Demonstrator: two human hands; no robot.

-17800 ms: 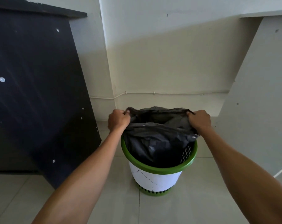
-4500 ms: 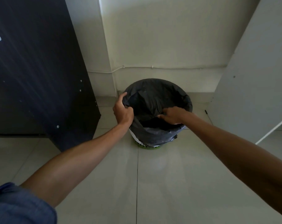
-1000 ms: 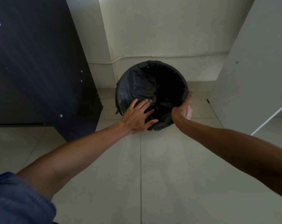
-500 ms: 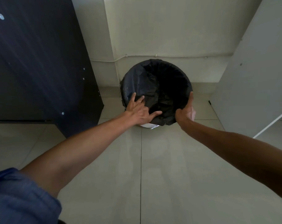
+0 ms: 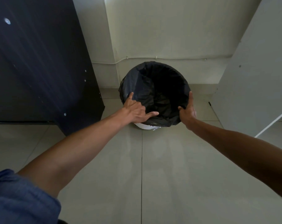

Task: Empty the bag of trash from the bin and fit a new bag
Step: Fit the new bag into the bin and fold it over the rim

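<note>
Black bag [image 5: 154,81] is folded over the bin [image 5: 146,126] rim. Left hand [image 5: 135,110] and right hand [image 5: 188,112], fingers straight, press it against the bin's near sides. Final smoothing, I'd say; next just check it's snug.

Your bin [image 5: 146,126] sits on the floor [image 5: 161,175], close to the back wall [image 5: 169,38], with the bag [image 5: 142,84] inside and over its rim. Your left hand [image 5: 135,110] rests on the near-left rim, your right hand [image 5: 188,112] on the near-right. There's a panel [image 5: 40,62] to the left and a board [image 5: 258,78] to the right.
</note>
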